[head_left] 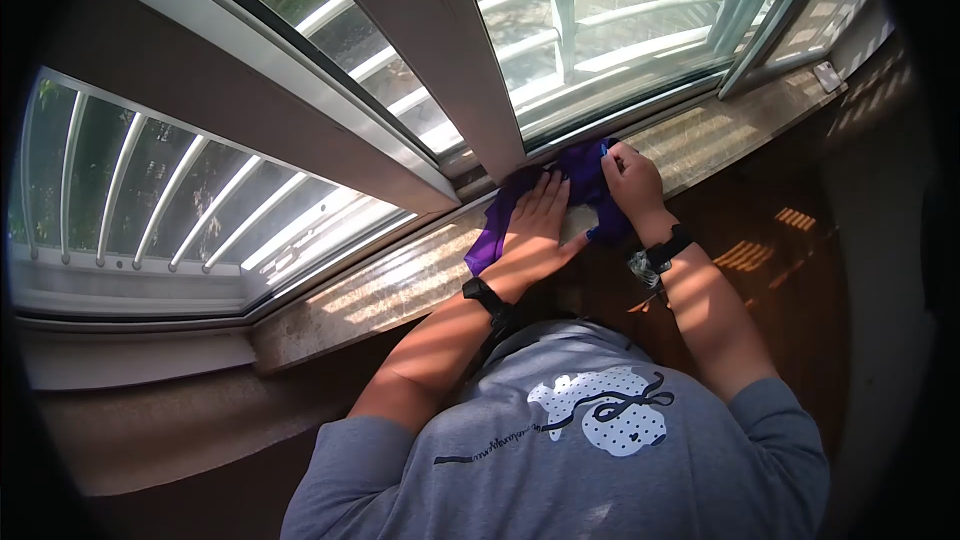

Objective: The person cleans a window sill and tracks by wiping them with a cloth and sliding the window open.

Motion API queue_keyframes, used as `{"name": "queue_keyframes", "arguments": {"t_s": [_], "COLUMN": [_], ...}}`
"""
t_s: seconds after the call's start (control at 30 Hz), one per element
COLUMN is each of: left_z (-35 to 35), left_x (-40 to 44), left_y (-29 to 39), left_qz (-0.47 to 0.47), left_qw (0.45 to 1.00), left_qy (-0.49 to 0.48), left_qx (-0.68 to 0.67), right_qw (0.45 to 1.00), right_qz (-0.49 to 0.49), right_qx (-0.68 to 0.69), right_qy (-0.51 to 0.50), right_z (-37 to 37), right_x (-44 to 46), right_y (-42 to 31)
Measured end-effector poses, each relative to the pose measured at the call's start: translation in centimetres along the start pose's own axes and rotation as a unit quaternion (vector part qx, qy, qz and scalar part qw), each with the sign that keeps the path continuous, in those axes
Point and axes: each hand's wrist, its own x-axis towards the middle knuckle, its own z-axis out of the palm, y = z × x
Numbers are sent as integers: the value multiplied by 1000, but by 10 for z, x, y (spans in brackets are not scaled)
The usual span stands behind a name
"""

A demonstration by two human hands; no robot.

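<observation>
A purple cloth [487,241] lies crumpled on the stone window sill [385,285], against the bottom of the window frame. My left hand [538,230] rests flat on the cloth, palm down, with the thumb stretched out to the right. To its right, my right hand [633,180] is closed on the cloth's right part, which hangs a little over the sill's front edge. Both wrists wear black bands. What lies beneath the cloth is hidden.
Sliding window frames [425,35] rise behind the sill, with white railings [560,10] outside. A small white object [827,77] sits at the sill's far right end. The reddish-brown floor [770,250] shows below, striped with sunlight.
</observation>
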Motion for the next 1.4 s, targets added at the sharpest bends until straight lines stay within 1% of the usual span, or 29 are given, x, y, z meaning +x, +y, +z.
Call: {"name": "queue_keyframes", "arguments": {"t_s": [0.13,0.23,0.27,0.37,0.4,0.43,0.5,0.53,0.63,0.67,0.7,0.77,0.87,0.97,1.03,1.1,1.13,1.23,1.3,1.4], "left_z": [-8,-20,-25,-40,-44,-44,-54,-60,-75,-78,-80,-81,-80,-84,-86,-92,-96,-107,-114,-126], "left_x": [-7,-28,-38,-69,-81,-94,-114,-123,-148,-157,-160,-159,-162,-167,-172,-179,-184,-204,-222,-254], "left_y": [-11,-29,-32,-46,-50,-56,-65,-70,-86,-92,-90,-88,-90,-93,-101,-109,-112,-128,-143,-161], "left_qz": [1,-34,-55,-93,-103,-130,-148,-152,-165,-177,-172,-170,-160,-139,-114,-111,-109,-115,-114,-130], "left_qw": [999,996,995,992,989,986,981,982,980,979,979,979,980,985,990,991,992,992,992,988], "left_qy": [17,52,64,78,101,108,122,114,107,102,92,87,89,86,78,72,68,52,53,86], "left_qx": [-47,-70,-60,-30,-17,-9,2,15,17,25,51,76,74,53,34,18,10,-1,-6,9], "right_qw": [996,987,983,967,958,950,930,923,915,913,899,899,905,914,908,909,901,903,909,905], "right_qz": [57,24,5,-6,-7,-8,-11,-9,-32,-6,37,46,46,32,55,64,73,35,-5,-53], "right_qx": [-19,13,21,57,75,90,117,119,104,143,211,164,49,-7,-28,-50,-54,-41,-74,-80], "right_qy": [-65,-158,-182,-249,-275,-299,-348,-367,-388,-383,-381,-404,-420,-405,-414,-410,-424,-427,-410,-414], "right_z": [3,15,19,39,46,51,62,68,79,89,93,82,77,76,77,84,87,108,127,153], "right_x": [-5,-11,-14,-24,-27,-31,-37,-41,-51,-52,-52,-45,-40,-40,-42,-44,-45,-55,-67,-84], "right_y": [-16,-38,-49,-82,-90,-99,-116,-123,-130,-118,-120,-118,-114,-126,-139,-147,-155,-173,-190,-216]}}
